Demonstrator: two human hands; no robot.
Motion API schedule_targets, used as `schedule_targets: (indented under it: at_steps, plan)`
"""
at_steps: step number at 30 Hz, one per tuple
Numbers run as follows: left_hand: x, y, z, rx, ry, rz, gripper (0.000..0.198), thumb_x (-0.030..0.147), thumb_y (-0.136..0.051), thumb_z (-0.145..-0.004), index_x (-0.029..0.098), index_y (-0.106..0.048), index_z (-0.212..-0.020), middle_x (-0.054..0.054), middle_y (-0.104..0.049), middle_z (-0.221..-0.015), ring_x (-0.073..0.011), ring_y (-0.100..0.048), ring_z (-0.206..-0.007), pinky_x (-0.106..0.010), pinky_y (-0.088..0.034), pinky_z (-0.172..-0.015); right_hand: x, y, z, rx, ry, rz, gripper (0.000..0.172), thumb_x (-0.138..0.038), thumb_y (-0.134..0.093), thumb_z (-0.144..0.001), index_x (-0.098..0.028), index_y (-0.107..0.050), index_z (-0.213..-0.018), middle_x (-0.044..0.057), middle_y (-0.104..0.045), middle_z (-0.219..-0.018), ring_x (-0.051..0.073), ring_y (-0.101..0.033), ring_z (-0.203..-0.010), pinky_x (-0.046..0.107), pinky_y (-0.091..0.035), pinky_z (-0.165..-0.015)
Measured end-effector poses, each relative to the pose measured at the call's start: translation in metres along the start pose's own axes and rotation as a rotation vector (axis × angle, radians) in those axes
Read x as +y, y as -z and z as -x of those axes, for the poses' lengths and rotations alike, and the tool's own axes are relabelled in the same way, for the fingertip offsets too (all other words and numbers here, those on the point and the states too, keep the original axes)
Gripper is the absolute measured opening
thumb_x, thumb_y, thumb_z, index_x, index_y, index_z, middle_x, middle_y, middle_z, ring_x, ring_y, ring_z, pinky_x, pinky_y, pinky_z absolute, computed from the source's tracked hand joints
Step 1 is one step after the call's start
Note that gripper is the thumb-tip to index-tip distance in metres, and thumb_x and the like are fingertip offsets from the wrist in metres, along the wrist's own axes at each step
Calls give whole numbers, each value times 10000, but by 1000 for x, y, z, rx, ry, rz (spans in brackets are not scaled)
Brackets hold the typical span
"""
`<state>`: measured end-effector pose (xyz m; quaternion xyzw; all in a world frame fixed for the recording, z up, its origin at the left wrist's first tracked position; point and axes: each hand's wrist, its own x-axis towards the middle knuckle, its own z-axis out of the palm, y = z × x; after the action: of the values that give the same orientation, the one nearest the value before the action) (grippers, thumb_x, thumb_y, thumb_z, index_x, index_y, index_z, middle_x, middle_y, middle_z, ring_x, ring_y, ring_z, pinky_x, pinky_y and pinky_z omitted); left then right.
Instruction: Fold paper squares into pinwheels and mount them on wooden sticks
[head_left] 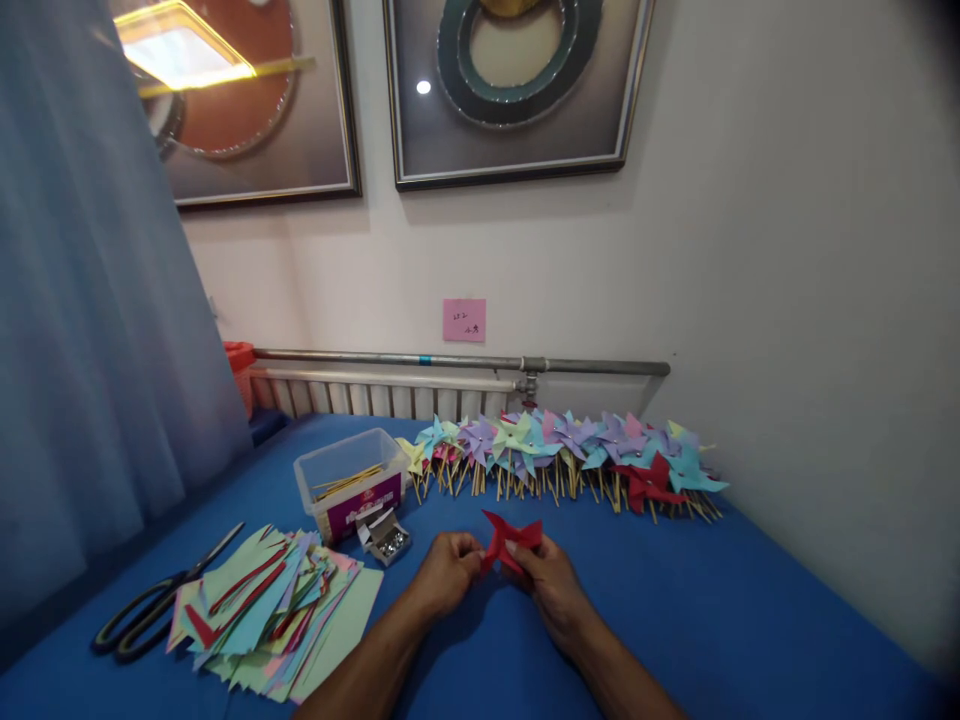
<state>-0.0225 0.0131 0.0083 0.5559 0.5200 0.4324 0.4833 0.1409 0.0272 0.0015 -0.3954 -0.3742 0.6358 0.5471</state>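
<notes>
The red paper piece point(513, 538) sits just above the blue worktop point(750, 610), near its middle, pinched between both hands. The left hand point(448, 572) grips its left edge with the fingertips closed on the paper. The right hand point(553, 582) grasps it from below and to the right, thumb pressed on top. The paper's long axis runs across from left to right. One sharp tip points up and leftward toward the wall, and the other end juts out to the right over the right hand's fingers.

Behind it a long row of finished pinwheels point(562, 455) on wooden sticks lies along the wall side, sticks pointing toward the person. To the left stands a clear plastic box point(346, 478) holding sticks; its magenta label carries white lettering too small to read. Just beside that is a small open box of pins point(387, 540), then a loose stack of coloured paper point(277, 612) and scissors point(154, 603). A pink note point(464, 320) on the wall has handwriting I cannot make out.
</notes>
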Motion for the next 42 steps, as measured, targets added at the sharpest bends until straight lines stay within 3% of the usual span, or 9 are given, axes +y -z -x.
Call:
schedule_targets:
  at_steps: [6, 13, 24, 42]
  plan:
    - [4, 5, 3, -45, -1, -16, 259, 413, -635, -733, 172, -574, -658, 58, -469, -510, -84, -327, -478, -251, -220, -502, 0, -1, 0, 4, 5, 6, 351, -319, -927, -550, -166, -710, -781, -11, -688, -651, 122, -598, -565, 238, -474, -566]
    - [3, 4, 2, -74, -5, -30, 266, 393, -615, -747, 180, -537, -608, 60, -437, -511, -84, -323, -487, -259, -218, -512, 1, 1, -1, -9, -17, 4, 363, -326, -935, -550, -163, -721, -793, 15, -730, -733, 146, -651, -642, 269, -542, -655]
    - [3, 2, 2, -42, 8, -33, 353, 511, -648, -705, 187, -527, -635, 70, -430, -520, -79, -307, -496, -256, -204, -510, 5, 3, -4, -33, 13, -7, 407, -378, -944, -553, -155, -721, -810, 25, -737, -722, 154, -657, -616, 270, -532, -636]
    - [0, 0, 4, -26, -21, -52, 268, 422, -628, -745, 171, -560, -680, 67, -436, -550, -84, -313, -518, -246, -227, -513, 5, 2, -3, -34, 10, -9, 409, -396, -925, -569, -147, -729, -826, 32, -746, -713, 166, -671, -614, 275, -521, -636]
